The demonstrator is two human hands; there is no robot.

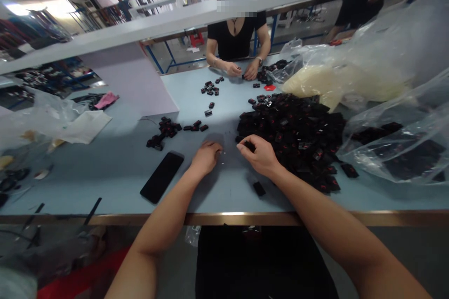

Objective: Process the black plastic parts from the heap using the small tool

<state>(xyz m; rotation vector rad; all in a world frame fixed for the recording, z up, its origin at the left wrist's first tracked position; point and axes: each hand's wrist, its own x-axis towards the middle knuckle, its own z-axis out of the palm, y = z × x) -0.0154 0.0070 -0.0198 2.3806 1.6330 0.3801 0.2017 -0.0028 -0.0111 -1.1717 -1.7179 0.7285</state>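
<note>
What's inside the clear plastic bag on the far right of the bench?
The clear plastic bag holds flat black pieces like those in the pile; folds and glare hide how many there are.

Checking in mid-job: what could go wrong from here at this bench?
The right hand seems to pinch a small black piece right beside the heap of black pieces, so a careless move might spill some. The phone lies close to the left hand and could get knocked.
</note>
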